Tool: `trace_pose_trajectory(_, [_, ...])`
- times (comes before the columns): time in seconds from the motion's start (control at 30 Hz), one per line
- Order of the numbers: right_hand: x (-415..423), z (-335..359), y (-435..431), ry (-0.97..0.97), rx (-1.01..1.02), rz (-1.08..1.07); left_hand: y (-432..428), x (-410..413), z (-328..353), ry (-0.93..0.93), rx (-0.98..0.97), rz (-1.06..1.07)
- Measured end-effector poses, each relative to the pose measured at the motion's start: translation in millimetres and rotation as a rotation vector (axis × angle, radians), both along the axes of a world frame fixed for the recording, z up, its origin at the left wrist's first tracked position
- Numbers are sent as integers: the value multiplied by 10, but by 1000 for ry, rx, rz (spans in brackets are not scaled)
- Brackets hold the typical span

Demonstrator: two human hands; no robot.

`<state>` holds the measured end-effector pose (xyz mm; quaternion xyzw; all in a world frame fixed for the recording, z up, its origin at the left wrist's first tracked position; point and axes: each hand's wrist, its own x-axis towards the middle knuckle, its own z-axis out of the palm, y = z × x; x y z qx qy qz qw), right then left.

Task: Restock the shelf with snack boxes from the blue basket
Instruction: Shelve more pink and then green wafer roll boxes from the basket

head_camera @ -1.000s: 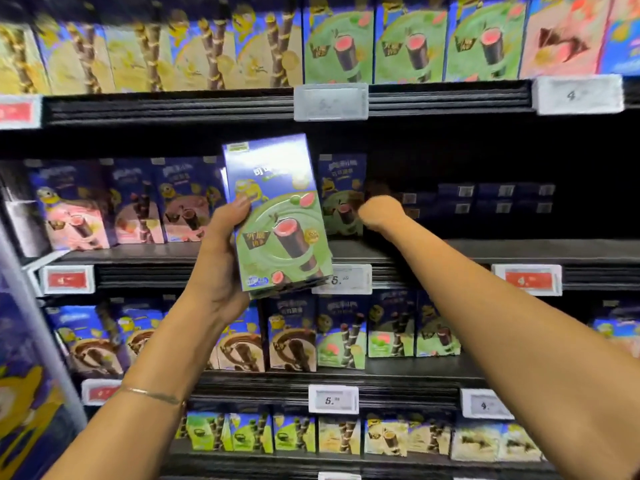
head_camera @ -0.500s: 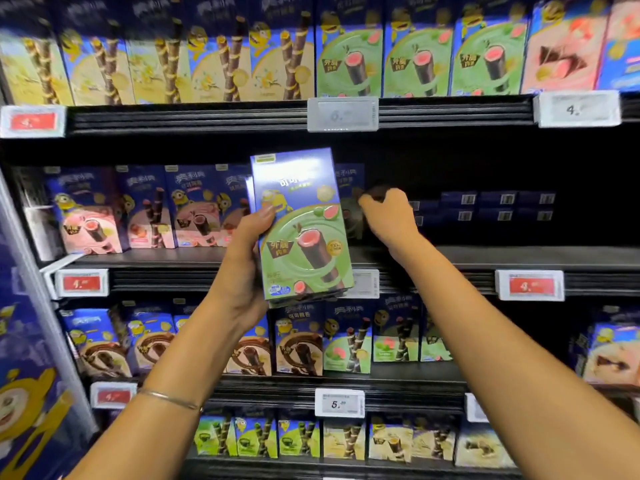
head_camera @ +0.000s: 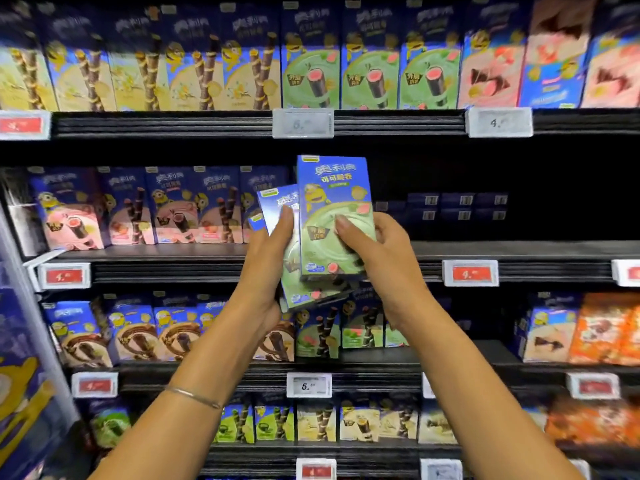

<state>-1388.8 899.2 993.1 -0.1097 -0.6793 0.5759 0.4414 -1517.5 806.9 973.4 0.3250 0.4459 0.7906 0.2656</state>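
Two snack boxes with blue tops and green fronts are held in front of the middle shelf (head_camera: 519,251). My right hand (head_camera: 381,261) grips the front snack box (head_camera: 332,202), which stands upright, with the thumb on its face and the fingers round its right edge. My left hand (head_camera: 266,261) grips the second snack box (head_camera: 277,206), tilted left and partly hidden behind the first. The blue basket is out of view.
Pink snack boxes (head_camera: 138,209) fill the left part of the middle shelf. To the right is a dark gap with low flat boxes (head_camera: 457,206) at the back. Full rows stand on the shelf above (head_camera: 311,71) and on those below (head_camera: 173,334).
My right hand has drawn back from the shelf holding a green box and brought it in front of the box in my left hand. The view has shifted slightly upward.
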Motion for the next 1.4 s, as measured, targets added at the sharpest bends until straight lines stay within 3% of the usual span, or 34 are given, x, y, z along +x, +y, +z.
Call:
trace_pose_trajectory(0.17, [21, 30, 403, 12, -189, 46, -128, -79, -63, -17, -36, 126])
trace_pose_trajectory(0.27, [-58, 136, 777, -9, -224, -45, -274, -176, -71, -37, -30, 156])
trace_pose_trajectory(0.63, [-1095, 104, 1622, -404, 53, -350, -368, -337, 15, -52, -25, 167])
trace_pose_trajectory(0.77, [-1253, 103, 1749, -610, 248, -543, -306, -390, 56, -45, -38, 140])
trace_pose_trajectory(1.0, [-1417, 178, 1789, -936, 499, -508, -263, -492, 77, -54, -27, 106])
trace_pose_trajectory(1.3, [-1436, 181, 1775, -877, 432, -469, -274, -473, 75, -24, -10, 67])
trace_pose_trajectory(1.4, [-1282, 147, 1667, -714, 314, -495, -255, -422, 84, -29, -28, 64])
